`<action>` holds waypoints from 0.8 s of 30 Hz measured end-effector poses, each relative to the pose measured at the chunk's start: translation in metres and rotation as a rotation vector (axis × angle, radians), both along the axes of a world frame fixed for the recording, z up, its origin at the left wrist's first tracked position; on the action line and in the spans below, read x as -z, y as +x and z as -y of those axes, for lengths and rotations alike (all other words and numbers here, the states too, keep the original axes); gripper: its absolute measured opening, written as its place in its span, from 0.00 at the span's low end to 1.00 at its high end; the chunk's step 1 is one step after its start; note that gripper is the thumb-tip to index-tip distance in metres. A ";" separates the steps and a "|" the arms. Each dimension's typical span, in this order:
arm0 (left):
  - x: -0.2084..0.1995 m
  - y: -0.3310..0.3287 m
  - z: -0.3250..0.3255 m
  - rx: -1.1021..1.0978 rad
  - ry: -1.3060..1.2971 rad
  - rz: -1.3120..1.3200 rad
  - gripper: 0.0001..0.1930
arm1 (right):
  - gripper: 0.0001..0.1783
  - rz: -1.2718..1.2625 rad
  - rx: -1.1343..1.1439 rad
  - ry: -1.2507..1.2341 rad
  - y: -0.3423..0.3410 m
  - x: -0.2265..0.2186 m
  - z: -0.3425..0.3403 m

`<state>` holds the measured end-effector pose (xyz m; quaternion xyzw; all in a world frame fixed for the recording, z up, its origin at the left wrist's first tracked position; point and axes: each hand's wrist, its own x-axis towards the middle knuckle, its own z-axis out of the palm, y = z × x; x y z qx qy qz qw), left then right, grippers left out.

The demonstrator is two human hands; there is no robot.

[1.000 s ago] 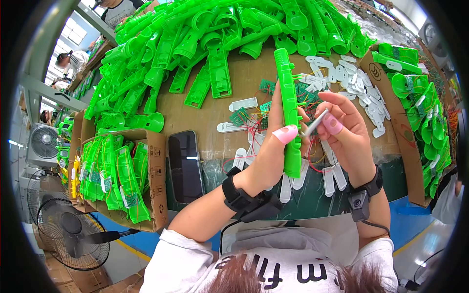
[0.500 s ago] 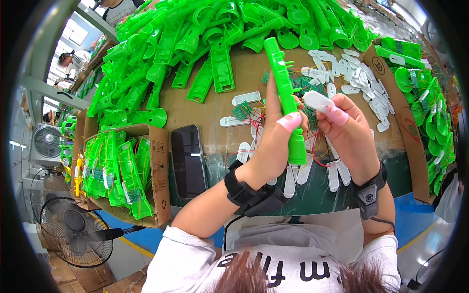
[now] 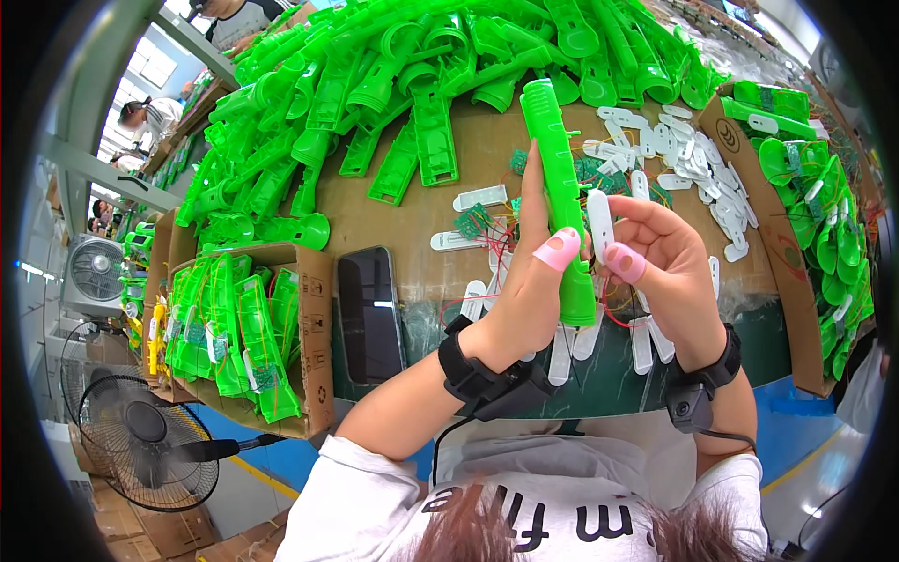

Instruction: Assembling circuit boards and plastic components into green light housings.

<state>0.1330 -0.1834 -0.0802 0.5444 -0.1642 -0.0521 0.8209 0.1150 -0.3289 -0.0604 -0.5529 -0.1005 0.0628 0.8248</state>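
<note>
Nearest my head view: one wrist camera (image 3: 691, 405), black, strapped below and right of the landmark, the green plastic housing (image 3: 562, 178).

Left hand (image 3: 524, 304): clamped on that housing, pink-covered thumb in front, fingers behind. I read the housing's long axis as running away from the wearer, far end tipped slightly left, short pegs along its right edge.

Right hand (image 3: 667, 267): thumb and fingers together, pinching the lower end of one white oblong cover (image 3: 600, 215). The cover lies just right of the housing, long axis nearly parallel to it, right hand nearer; whether the two touch I cannot tell.

Left of the housing: a black smartphone (image 3: 371, 318), then green circuit boards (image 3: 474, 222) with thin wires, nearer it. Further left, a cardboard carton (image 3: 316, 337) of wired green shells.

Right and beyond: a heap of loose white covers (image 3: 693, 155).

Beyond the housing: a large pile of green shells (image 3: 412, 84).

Far left of it: a black fan (image 3: 145, 436); farther off, a co-worker (image 3: 161, 120).
</note>
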 end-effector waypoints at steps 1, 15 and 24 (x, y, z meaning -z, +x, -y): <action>-0.002 -0.001 0.000 0.000 0.001 0.001 0.39 | 0.18 0.001 0.000 0.001 -0.001 0.000 -0.001; 0.009 0.003 -0.002 -0.034 0.115 0.089 0.39 | 0.21 0.072 0.035 -0.089 -0.005 0.009 0.000; 0.000 -0.001 -0.004 -0.018 0.355 0.286 0.37 | 0.21 0.154 0.032 -0.060 -0.004 0.015 -0.001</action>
